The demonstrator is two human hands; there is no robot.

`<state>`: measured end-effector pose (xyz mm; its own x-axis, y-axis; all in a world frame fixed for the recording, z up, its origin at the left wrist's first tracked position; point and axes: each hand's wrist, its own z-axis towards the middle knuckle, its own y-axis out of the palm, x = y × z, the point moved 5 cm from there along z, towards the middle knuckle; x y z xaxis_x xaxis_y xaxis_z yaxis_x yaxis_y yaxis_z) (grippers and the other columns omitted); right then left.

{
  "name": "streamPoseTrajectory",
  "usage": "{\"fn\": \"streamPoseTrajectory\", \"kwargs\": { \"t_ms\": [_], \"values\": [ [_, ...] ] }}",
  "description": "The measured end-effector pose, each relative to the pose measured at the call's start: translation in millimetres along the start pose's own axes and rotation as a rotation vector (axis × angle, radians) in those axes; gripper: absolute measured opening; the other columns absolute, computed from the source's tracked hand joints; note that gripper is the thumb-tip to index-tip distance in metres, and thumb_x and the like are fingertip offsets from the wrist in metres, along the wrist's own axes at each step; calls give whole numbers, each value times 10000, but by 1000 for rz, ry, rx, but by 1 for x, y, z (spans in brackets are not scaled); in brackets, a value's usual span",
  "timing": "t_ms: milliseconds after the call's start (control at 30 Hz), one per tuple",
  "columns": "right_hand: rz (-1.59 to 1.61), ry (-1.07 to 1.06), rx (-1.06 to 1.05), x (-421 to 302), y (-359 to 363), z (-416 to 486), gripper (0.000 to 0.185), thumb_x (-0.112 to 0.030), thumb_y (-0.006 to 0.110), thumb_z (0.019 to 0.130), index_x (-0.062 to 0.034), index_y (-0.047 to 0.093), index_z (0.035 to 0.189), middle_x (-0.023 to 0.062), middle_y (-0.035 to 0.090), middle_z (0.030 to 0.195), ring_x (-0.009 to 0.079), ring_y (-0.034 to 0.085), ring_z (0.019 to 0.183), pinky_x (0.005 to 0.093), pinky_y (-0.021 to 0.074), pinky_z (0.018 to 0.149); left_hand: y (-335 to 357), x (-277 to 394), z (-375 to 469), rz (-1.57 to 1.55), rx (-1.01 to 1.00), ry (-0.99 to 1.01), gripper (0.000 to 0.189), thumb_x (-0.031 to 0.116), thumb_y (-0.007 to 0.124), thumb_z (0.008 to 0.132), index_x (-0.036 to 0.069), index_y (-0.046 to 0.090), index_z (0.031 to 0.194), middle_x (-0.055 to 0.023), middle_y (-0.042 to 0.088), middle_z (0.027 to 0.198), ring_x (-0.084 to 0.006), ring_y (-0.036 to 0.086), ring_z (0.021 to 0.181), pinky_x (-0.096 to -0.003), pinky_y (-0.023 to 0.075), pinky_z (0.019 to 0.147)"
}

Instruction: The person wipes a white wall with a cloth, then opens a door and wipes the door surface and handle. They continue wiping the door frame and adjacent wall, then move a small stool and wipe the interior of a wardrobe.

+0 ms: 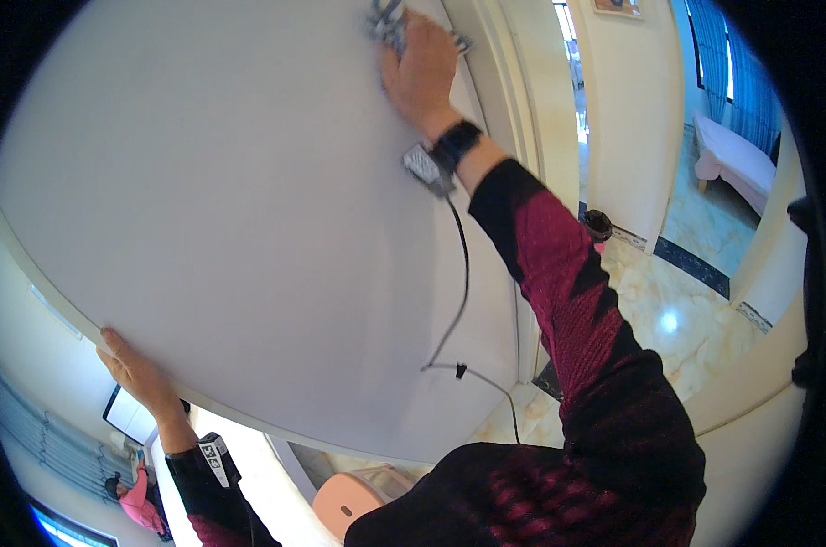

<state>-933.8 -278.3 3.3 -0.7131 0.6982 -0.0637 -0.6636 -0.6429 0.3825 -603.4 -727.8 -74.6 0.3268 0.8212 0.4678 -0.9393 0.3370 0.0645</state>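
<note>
A large pale door panel [248,205] fills the middle of the view. At the top, near the panel's hinge-side edge and the door frame [522,102], my right hand [423,72] presses a grey and white patterned cloth [387,26] against its surface. A dark band with a small device [428,169] is on that wrist, and a black cable [466,273] hangs from it. My left hand [136,372] grips the panel's outer edge at the lower left, fingers wrapped round it. Another small device [218,461] sits on the left sleeve.
An orange plastic stool [344,502] stands below the panel. A person in a pink top [139,502] is in the room at lower left, near grey curtains [43,437]. To the right are a dark basket-like container [597,224], marble floor and a covered bed [734,157].
</note>
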Motion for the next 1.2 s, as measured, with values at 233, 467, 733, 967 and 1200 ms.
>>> {"fn": "streamPoseTrajectory", "kwargs": {
  "t_ms": [233, 467, 733, 967, 1200],
  "values": [
    [457, -544, -441, -167, -76, -172, 494, -203, 648, 979, -128, 559, 1459, 142, 557, 1490, 364, 490, 1435, 590, 398, 1142, 3, 14, 1, -72, -41, 1, 623, 591, 461, 1123, 8, 531, 1332, -85, 616, 1063, -131, 622, 981, -279, 517, 846],
    [686, -743, -484, -188, -113, -221, 324, -264, 616, 1026, -204, 632, 1344, 107, 568, 1499, 291, 512, 1440, 497, 363, 1182, 1, 17, 5, -37, -56, 41, 602, 571, 449, 1134, 10, 517, 1339, -76, 601, 1046, -123, 600, 956, -278, 509, 842],
    [234, -196, -116, -24, -38, -79, 654, -268, 711, 881, -70, 551, 1484, 196, 596, 1448, 402, 548, 1339, 539, 405, 1114, -1, 23, 6, -41, -72, 26, 597, 573, 453, 1133, 12, 515, 1328, -68, 601, 1055, -127, 595, 960, -279, 500, 845],
    [-23, 201, -54, -18, -19, -57, 672, -282, 700, 908, 32, 505, 1469, 266, 589, 1385, 427, 549, 1286, 553, 397, 1060, -2, 29, 6, -45, -46, 34, 548, 558, 450, 1139, 25, 544, 1230, -12, 540, 923, -84, 520, 845, -255, 456, 766],
    [429, -436, -358, -219, -68, -159, 493, -230, 617, 997, -121, 561, 1474, 133, 572, 1528, 358, 507, 1464, 559, 322, 1207, -1, 28, 7, -15, -12, -19, 554, 548, 463, 1138, 13, 560, 1246, -47, 571, 968, -133, 560, 920, -299, 473, 848]
  ]
}}
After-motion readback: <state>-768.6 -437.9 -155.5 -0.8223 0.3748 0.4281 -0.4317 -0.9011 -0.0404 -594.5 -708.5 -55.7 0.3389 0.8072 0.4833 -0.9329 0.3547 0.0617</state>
